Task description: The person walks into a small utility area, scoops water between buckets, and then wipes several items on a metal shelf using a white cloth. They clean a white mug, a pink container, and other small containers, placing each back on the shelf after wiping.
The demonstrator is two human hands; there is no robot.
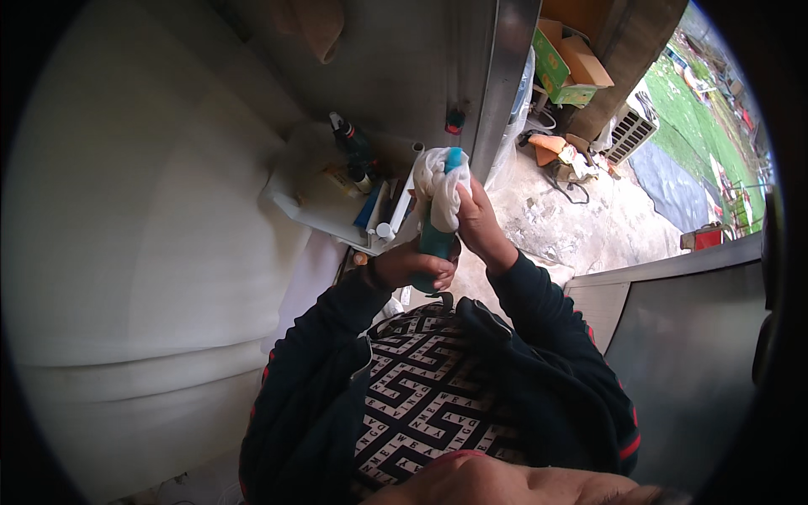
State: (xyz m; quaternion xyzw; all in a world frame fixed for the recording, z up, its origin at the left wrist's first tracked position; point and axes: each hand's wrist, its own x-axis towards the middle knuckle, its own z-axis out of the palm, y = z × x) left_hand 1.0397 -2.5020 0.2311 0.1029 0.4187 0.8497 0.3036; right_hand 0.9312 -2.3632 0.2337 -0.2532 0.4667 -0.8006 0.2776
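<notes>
A teal bottle [435,240] is held upright in front of me, its lighter blue top poking out of a white cloth. My left hand [420,266] is wrapped around the lower part of the bottle. Against the bottle's upper part, my right hand [476,211] grips the bunched white cloth [442,183]. The cloth hides most of the bottle's neck and some of my right fingers.
A white shelf tray [315,221] beyond my left hand holds dark bottles [356,151] and a white tube [404,196]. A metal door frame [499,82] stands to the right. Outside are an open green carton [562,69] and scattered items on the concrete.
</notes>
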